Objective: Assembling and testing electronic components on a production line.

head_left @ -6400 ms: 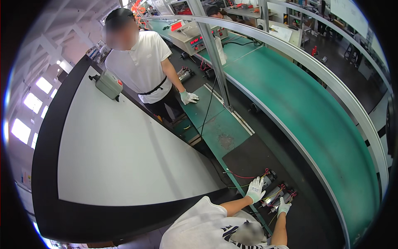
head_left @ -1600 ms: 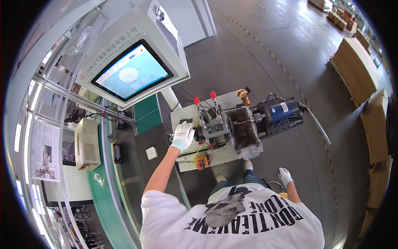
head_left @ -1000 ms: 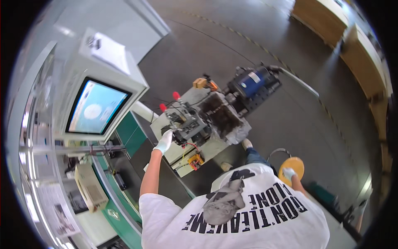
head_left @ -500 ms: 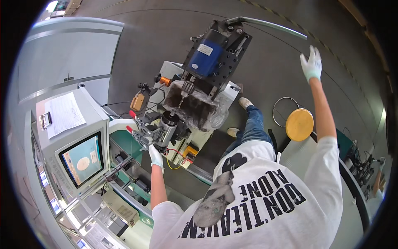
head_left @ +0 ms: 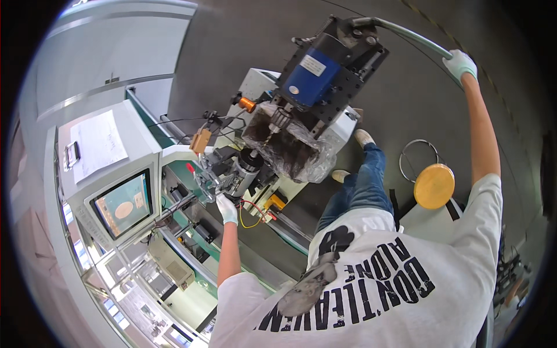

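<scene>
My right hand (head_left: pixel 462 64), in a white glove, is wrapped round the end of a long grey lever (head_left: pixel 409 36) at the upper right. This lever runs out from the head of a drilling machine with a blue motor (head_left: pixel 313 72). Below the motor, a drill chuck (head_left: pixel 281 120) holds a bit that points at a dark-ended metal cylinder (head_left: pixel 249 160) in a fixture. My gloved left hand (head_left: pixel 227 209) is at the fixture's near end, beside a toggle clamp (head_left: pixel 200 181) with a red grip; its fingertips are hard to make out.
Clear plastic sheeting (head_left: pixel 316 156) lines a box under the chuck. To the left stands a cabinet with a screen (head_left: pixel 123 203) and a clipboard with paper (head_left: pixel 100 148). Red and yellow wires (head_left: pixel 252 223) hang near my left hand. A round wooden stool (head_left: pixel 434 185) stands to the right.
My right hand, open and apart from the lever before, has closed on its end. My left hand stays at the fixture. The whole view has shifted, with the machine now further right.
</scene>
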